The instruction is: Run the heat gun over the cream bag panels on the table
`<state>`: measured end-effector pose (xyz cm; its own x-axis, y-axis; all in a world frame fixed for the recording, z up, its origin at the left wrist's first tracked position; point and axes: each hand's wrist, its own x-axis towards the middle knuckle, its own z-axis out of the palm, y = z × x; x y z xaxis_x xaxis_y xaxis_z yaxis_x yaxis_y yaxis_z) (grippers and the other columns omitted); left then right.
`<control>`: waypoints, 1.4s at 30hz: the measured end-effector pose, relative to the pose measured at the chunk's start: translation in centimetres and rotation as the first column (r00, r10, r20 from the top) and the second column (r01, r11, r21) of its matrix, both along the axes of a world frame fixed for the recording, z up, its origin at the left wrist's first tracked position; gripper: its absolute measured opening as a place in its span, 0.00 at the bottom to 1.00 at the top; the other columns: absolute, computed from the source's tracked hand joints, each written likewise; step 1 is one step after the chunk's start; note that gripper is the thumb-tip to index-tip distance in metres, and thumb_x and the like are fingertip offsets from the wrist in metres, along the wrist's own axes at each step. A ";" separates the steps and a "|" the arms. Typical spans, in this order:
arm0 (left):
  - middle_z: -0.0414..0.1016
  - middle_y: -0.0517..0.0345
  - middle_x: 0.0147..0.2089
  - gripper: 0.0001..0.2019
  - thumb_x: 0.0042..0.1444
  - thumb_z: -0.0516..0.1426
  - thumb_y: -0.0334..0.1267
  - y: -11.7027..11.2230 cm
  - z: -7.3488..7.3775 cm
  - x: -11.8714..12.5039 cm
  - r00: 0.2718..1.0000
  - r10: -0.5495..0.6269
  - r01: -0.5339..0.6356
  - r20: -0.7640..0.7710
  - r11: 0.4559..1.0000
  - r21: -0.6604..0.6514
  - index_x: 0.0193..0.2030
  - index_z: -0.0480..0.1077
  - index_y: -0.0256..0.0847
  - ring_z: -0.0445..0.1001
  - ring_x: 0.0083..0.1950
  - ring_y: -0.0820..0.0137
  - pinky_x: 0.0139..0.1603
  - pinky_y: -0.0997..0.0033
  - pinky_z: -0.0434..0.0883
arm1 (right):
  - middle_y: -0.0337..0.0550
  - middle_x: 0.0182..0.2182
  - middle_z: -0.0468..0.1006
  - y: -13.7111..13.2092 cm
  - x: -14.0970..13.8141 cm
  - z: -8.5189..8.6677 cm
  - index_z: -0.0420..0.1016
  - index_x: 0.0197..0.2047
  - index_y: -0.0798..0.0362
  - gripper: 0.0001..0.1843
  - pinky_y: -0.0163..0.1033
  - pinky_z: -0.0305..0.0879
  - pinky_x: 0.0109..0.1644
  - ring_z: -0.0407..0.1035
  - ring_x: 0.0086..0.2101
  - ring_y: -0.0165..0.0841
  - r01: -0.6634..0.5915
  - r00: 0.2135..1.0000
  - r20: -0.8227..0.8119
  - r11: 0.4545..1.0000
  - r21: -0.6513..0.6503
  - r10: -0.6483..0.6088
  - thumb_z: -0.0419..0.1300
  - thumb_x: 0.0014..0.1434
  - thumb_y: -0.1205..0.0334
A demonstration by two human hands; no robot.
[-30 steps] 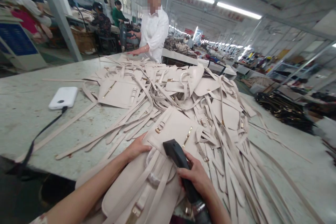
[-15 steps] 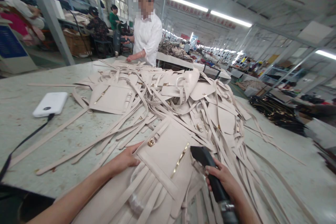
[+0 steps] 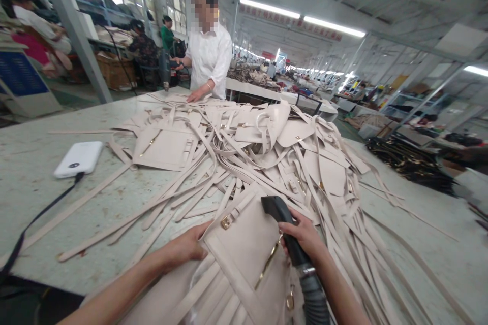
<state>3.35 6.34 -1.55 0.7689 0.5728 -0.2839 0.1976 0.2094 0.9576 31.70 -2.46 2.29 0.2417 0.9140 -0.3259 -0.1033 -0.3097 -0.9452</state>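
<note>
In front of me is a beige bag with a gold zip and a small buckled strap. My left hand is closed on its left edge, thumb on top and the other fingers partly hidden beneath. In my right hand is a black nozzle with a ribbed hose running down towards me. The nozzle's tip is over the upper right part of the bag; whether it touches the surface I cannot tell. Long beige straps lie across the bag's near side.
A heap of similar beige bags and straps spreads over the table beyond my hands. At the left lies a white power bank with a black cable. A co-worker in white stands across the table. Dark pieces are stacked at right.
My right hand has moved the nozzle up and left, from beside the zip to over the bag's upper part. My left hand keeps its hold. The co-worker's hand on the table has shifted right.
</note>
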 end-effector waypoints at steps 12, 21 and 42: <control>0.74 0.65 0.42 0.41 0.29 0.50 0.22 -0.1 0.1 0.2 0.999 0.013 -0.014 -0.049 1.000 -0.010 0.57 0.59 0.42 0.69 0.46 0.62 0.46 0.70 0.66 | 0.29 0.17 0.68 6.4 -0.7 0.1 0.59 0.49 0.53 0.21 0.31 0.66 0.16 0.66 0.16 0.26 -0.018 1.000 0.016 0.998 0.052 0.017 0.58 0.51 0.64; 0.74 0.64 0.43 0.39 0.30 0.51 0.24 -0.4 0.7 0.3 0.997 0.012 -0.011 -0.074 1.000 0.004 0.56 0.60 0.41 0.69 0.47 0.61 0.47 0.68 0.66 | 0.30 0.17 0.68 5.5 -1.1 -1.7 0.63 0.45 0.56 0.16 0.32 0.65 0.15 0.65 0.15 0.26 -0.064 0.998 -0.013 0.998 -0.017 0.064 0.58 0.51 0.64; 0.74 0.62 0.43 0.37 0.32 0.52 0.25 -0.9 1.3 -0.4 0.998 0.039 -0.042 -0.057 0.998 -0.045 0.56 0.60 0.40 0.70 0.45 0.61 0.45 0.69 0.67 | 0.31 0.18 0.68 6.2 -0.5 -0.5 0.61 0.47 0.55 0.18 0.31 0.65 0.16 0.66 0.16 0.26 0.026 1.000 0.010 0.996 0.088 -0.027 0.58 0.52 0.65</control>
